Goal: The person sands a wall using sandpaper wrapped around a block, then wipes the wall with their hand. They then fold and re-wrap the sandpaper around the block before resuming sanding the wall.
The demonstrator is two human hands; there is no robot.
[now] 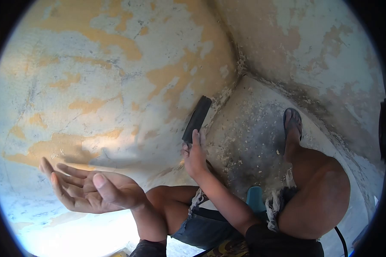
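Our left hand [94,189] is spread wide with nothing in it, and our right hand [195,157] grips the lower end of a long black bar [197,119] by the wall [90,77], though we can't tell if they touch. The bar looks stiff and light, so that end seems good to hold. Past it, the wall's paint is patchy, and the dirty floor [248,111] runs into a corner [242,72].

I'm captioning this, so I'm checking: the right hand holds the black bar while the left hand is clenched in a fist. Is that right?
Not quite: the left hand isn't in a fist. The head view shows it open, palm exposed. The right hand does hold the black bar.
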